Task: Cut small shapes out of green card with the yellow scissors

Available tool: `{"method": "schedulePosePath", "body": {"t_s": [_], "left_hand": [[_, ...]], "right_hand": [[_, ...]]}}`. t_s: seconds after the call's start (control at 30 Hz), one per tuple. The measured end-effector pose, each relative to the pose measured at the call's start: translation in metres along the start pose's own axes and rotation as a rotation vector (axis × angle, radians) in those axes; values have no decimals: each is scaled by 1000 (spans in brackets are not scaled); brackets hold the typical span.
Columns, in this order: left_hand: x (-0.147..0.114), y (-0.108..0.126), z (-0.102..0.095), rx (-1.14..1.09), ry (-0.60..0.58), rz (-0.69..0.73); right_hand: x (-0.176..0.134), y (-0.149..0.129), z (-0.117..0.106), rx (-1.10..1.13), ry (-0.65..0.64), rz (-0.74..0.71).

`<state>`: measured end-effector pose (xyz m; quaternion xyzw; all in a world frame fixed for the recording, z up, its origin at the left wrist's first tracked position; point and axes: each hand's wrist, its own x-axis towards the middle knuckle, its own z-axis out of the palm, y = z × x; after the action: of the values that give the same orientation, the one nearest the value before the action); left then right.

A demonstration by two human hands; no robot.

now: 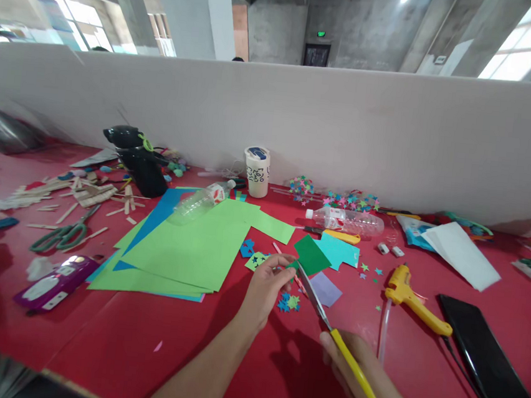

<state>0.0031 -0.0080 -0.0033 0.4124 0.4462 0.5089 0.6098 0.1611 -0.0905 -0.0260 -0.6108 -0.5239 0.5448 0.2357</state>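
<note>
Yellow-handled scissors sit in my curled right grip; my left grip pinches green paper at their blades, above the counter, so if the sheet twists they could nick my fingers

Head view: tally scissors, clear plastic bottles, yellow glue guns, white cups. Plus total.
Scissors: 2 (yellow-handled pair, green-handled pair)
Clear plastic bottles: 2 (left bottle, right bottle)
Yellow glue gun: 1
White cup: 1
Total: 6
</note>
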Motion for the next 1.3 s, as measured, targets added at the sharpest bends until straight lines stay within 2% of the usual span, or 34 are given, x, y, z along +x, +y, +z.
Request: {"method": "schedulePosePath", "body": {"t_s": [0.13,0.23,0.37,0.47,0.57,0.73,0.97,1.03,1.17,1.3], "left_hand": [[2,-2,0,-36,-93,7],[3,-1,0,9,-94,70],[5,-1,0,72,-110,85],[7,-7,0,76,-121,61],[12,-14,-1,5,-106,-23],[22,-23,-8,46,-37,-86],[26,-23,-13,185,-74,28],[22,-21,-11,163,-123,13],[11,-15,-6,28,-220,-114],[5,-7,-4,-92,-212,-205]], "right_hand": [[-3,-4,0,8,5,16],[-3,-4,1,27,4,32],[-2,-2,1,86,0,56],[0,-2,-1,117,-22,97],[1,-3,-5,118,-29,137],[1,1,-10,222,5,99],[2,1,-11,295,42,41],[2,0,-11,301,54,5],[2,-2,-16,240,88,-35],[0,-2,-26,5,95,-102]]}}
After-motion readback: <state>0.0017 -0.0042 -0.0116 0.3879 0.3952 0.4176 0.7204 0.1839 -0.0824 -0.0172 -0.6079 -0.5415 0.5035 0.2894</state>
